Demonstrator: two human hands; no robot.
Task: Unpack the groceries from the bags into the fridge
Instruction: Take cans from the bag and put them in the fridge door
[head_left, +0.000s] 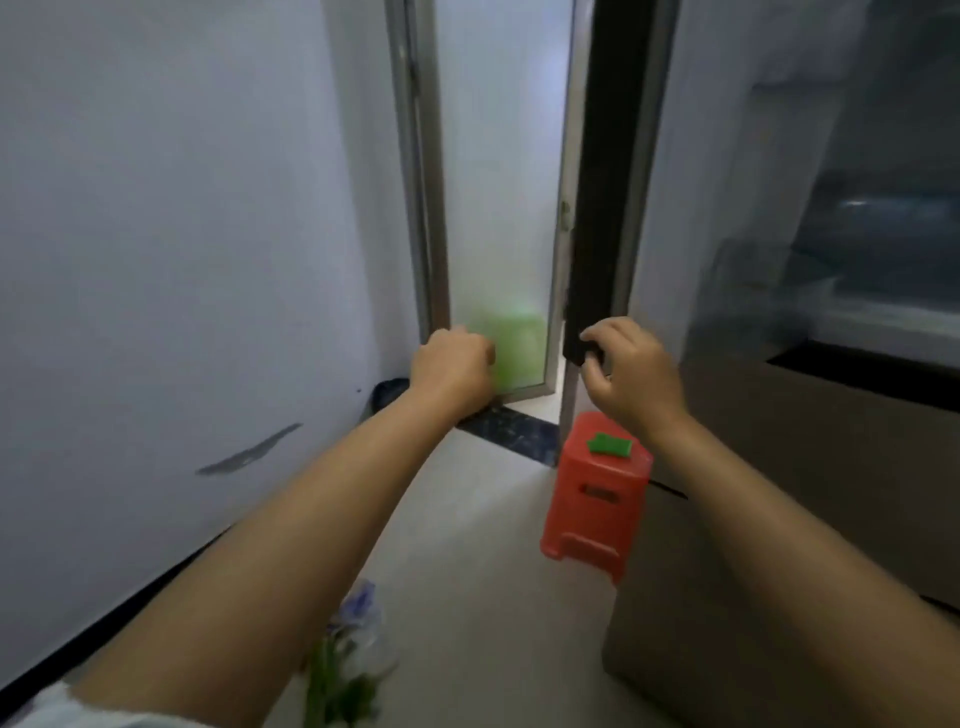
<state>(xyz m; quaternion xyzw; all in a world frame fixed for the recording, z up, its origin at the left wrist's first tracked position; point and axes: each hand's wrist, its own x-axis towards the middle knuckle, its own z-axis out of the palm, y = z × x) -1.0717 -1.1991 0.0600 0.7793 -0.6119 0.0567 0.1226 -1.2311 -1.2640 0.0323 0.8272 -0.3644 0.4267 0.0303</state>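
Two hands: right hand (626, 371) in a curled grip on the dark door edge (597, 208), left hand (453, 365) fisted empty.

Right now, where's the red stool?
In the head view, the red stool stands on the floor right of centre, just below the right hand, against the fridge front, with a small green thing on top.

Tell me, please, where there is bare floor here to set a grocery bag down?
The pale floor is bare between the left wall and the red stool, up to the dark threshold. The stool top is small and already carries a green piece. Nearer the camera, flowers crowd the lower strip. Both hands, left hand and right hand, are raised ahead.
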